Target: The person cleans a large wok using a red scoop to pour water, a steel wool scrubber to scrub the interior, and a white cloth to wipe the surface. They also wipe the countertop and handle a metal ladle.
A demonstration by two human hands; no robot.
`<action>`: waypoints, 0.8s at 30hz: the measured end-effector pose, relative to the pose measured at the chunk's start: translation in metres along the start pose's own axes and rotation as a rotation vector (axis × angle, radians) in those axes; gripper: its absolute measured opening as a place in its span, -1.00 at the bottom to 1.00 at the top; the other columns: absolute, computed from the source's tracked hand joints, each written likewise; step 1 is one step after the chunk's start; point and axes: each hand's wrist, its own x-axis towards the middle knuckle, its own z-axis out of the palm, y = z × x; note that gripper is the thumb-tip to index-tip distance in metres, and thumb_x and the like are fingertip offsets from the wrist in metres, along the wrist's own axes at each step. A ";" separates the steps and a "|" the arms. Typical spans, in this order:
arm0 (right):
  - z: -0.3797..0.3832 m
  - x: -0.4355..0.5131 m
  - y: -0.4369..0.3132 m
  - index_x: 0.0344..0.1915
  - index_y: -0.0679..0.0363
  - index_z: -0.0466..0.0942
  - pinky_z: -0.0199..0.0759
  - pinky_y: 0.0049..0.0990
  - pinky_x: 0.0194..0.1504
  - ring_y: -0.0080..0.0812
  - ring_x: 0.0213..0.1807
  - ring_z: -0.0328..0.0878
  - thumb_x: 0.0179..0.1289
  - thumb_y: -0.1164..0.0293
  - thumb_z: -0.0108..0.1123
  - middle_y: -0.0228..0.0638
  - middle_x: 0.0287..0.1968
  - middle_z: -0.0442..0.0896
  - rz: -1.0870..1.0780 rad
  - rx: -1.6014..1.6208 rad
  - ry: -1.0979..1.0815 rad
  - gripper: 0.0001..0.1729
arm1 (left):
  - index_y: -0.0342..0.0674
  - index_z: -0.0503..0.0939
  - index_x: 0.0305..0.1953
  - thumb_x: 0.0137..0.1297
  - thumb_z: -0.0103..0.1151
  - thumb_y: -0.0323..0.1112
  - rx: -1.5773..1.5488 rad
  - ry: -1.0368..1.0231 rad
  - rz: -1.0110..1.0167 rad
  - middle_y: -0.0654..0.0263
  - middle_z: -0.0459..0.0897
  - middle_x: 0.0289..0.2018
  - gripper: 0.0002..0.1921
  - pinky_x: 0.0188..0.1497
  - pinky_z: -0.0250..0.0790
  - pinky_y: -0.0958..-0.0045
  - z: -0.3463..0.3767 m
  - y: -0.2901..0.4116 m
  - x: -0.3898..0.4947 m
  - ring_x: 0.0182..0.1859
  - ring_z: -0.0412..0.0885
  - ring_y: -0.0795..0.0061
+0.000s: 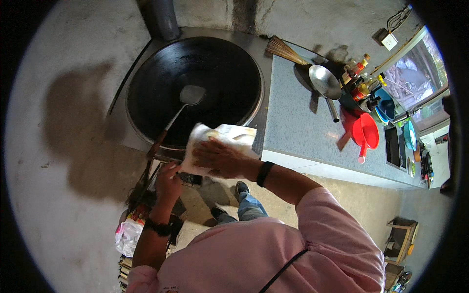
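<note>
A crumpled white paper packet or sheet (240, 133) with printing hangs over the near rim of a large black wok (220, 62) set in a stove. My right hand (220, 157) lies flat across the paper, palm down and fingers extended. At the paper's lower left corner is my left hand (169, 181), its fingertips pinching that corner. What lies beneath the paper is hidden. A long-handled wok spatula (192, 95) rests in the wok, its blade near the middle and its wooden handle leaning over the near left rim.
On the grey counter (293, 128) to the right lie a straw brush (285, 50), a metal ladle (325, 82) and a red plastic dipper (365, 131). Several seasoning bottles (361, 91) stand behind them, by a sink (394, 146). A plastic bag (129, 236) sits low at left.
</note>
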 end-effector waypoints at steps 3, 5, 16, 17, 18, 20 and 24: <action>0.016 0.019 -0.003 0.31 -0.12 0.27 -0.27 -0.18 0.47 -0.27 0.49 -0.10 0.26 0.19 0.14 -0.38 0.44 0.10 -0.073 0.146 -0.037 -0.39 | -0.24 0.62 -0.09 0.15 0.01 -0.64 -0.057 0.033 -0.103 0.03 0.51 0.05 -0.68 0.09 0.43 0.22 -0.011 -0.028 -0.028 0.08 0.52 0.10; 0.015 0.023 -0.006 0.33 -0.07 0.24 -0.26 -0.18 0.47 -0.26 0.49 -0.09 0.23 0.19 0.19 -0.38 0.44 0.09 -0.121 0.187 -0.035 -0.33 | -0.26 0.61 -0.11 0.15 0.00 -0.64 -0.073 0.007 -0.106 0.05 0.54 0.01 -0.70 0.06 0.44 0.28 -0.009 -0.048 -0.049 0.04 0.55 0.13; -0.030 -0.080 0.043 0.36 0.18 0.10 -0.20 -0.23 0.46 -0.17 0.47 -0.04 0.34 0.16 -0.01 -0.16 0.44 0.04 0.364 0.148 -0.162 -0.33 | -0.30 0.56 -0.08 0.21 0.11 -0.53 -0.139 -0.167 -0.095 0.11 0.65 -0.17 -0.77 -0.04 0.46 0.35 0.003 -0.084 -0.089 -0.12 0.63 0.30; -0.027 -0.083 0.044 0.37 0.22 0.08 -0.21 -0.22 0.46 -0.13 0.47 -0.05 0.34 0.14 -0.02 -0.10 0.44 0.03 0.375 0.129 -0.102 -0.30 | -0.30 0.58 -0.10 0.21 0.10 -0.53 -0.106 -0.149 -0.091 0.11 0.66 -0.18 -0.78 -0.05 0.45 0.36 0.003 -0.086 -0.091 -0.12 0.63 0.32; -0.024 -0.083 0.046 0.37 0.26 0.05 -0.21 -0.21 0.46 -0.09 0.47 -0.06 0.34 0.12 -0.03 -0.04 0.44 0.01 0.434 0.070 -0.082 -0.27 | -0.29 0.59 -0.12 0.21 0.10 -0.52 -0.105 -0.138 -0.053 0.12 0.66 -0.19 -0.79 -0.06 0.45 0.37 0.003 -0.088 -0.092 -0.13 0.63 0.34; -0.017 -0.080 0.053 0.35 0.44 -0.01 -0.25 -0.14 0.46 0.05 0.47 -0.12 0.36 0.14 -0.09 0.17 0.42 -0.06 0.567 -0.020 -0.121 -0.24 | -0.29 0.61 -0.16 0.21 0.10 -0.51 -0.136 -0.154 -0.106 0.14 0.68 -0.21 -0.81 -0.08 0.45 0.38 0.007 -0.096 -0.095 -0.14 0.63 0.36; -0.007 -0.069 0.101 0.33 0.52 -0.03 -0.35 -0.10 0.46 0.10 0.48 -0.19 0.35 0.15 -0.14 0.25 0.41 -0.09 0.851 -0.163 0.100 -0.23 | -0.29 0.63 -0.19 0.19 0.09 -0.49 -0.225 -0.264 -0.321 0.17 0.69 -0.25 -0.82 -0.11 0.45 0.39 0.015 -0.114 -0.098 -0.18 0.63 0.39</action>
